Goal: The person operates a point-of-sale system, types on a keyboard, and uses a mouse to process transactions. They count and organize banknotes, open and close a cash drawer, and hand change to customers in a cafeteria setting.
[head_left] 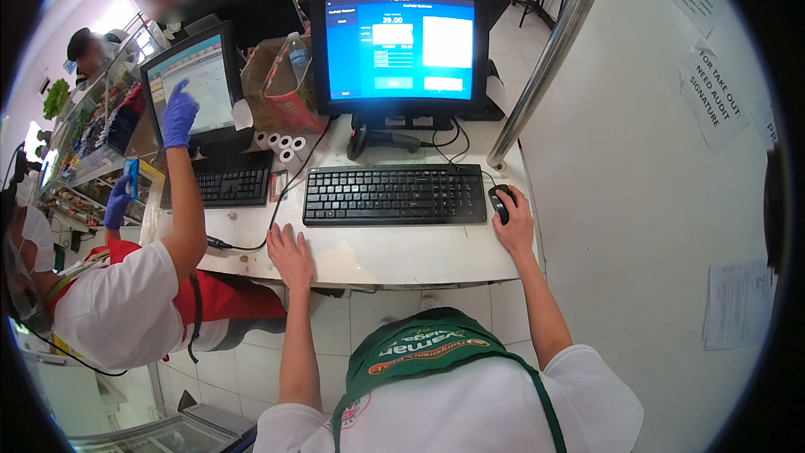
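Observation:
My right hand (516, 222) is wrapped over a black computer mouse (501, 205) at the right side of the white counter (402, 253). My left hand (291, 257) lies on the counter's front edge with its fingers spread, holding nothing. Between and beyond my hands is a black keyboard (394, 195), which neither hand touches. Behind it stands a monitor (400, 50) with a lit blue payment screen. A dark handheld barcode scanner (390, 144) rests below the monitor.
At the left, a gloved co-worker (126, 302) reaches toward a second monitor (194, 80) with its own keyboard (233, 178). White paper rolls (286, 151) and a cardboard box (281, 88) stand between the stations. A metal pole (553, 54) and a papered wall (633, 201) border the right.

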`<state>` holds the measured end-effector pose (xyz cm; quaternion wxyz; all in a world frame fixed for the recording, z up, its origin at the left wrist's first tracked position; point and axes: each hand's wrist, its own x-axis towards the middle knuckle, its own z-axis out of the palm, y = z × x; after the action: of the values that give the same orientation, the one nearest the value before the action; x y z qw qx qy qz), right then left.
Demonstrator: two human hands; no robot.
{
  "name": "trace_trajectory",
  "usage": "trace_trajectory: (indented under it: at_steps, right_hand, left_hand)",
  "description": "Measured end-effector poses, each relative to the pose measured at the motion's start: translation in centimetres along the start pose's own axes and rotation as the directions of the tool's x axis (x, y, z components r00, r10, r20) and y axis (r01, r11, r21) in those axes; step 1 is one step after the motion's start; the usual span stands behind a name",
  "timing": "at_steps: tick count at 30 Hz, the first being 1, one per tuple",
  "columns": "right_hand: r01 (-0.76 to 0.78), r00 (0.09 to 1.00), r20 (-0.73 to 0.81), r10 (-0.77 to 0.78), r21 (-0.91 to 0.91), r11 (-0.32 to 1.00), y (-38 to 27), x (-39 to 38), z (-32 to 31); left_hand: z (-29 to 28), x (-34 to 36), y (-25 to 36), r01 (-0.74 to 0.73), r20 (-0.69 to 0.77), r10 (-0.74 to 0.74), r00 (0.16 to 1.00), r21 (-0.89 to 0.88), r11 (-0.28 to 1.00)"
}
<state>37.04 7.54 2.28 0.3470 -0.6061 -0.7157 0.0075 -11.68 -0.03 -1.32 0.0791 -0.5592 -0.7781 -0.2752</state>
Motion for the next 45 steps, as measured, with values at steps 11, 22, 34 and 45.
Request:
trace_trajectory:
  at_steps: [11,22,34,45]
  right_hand:
    - [-0.022,1.000,0.018,0.022,0.000,1.000,0.1,0.1,0.1]
    - [-0.014,1.000,0.021,0.014,0.001,1.000,0.1,0.1,0.0]
    - [-0.036,0.998,0.042,0.035,0.025,0.999,0.2,0.1,0.1]
    - [0.400,0.910,-0.065,-0.410,0.401,0.824,-11.5,-0.9,2.8]
  left_hand:
    - [0.0,0.1,0.0,0.012,0.027,-0.012,1.000,0.004,1.000]
    - [0.0,0.1,0.0,0.001,0.011,-0.001,1.000,-0.001,1.000]
    - [0.1,0.0,-0.1,0.028,0.028,-0.029,0.999,0.007,1.000]
    - [-1.9,-5.6,1.4,0.041,-0.009,-0.042,0.999,-0.086,0.995]
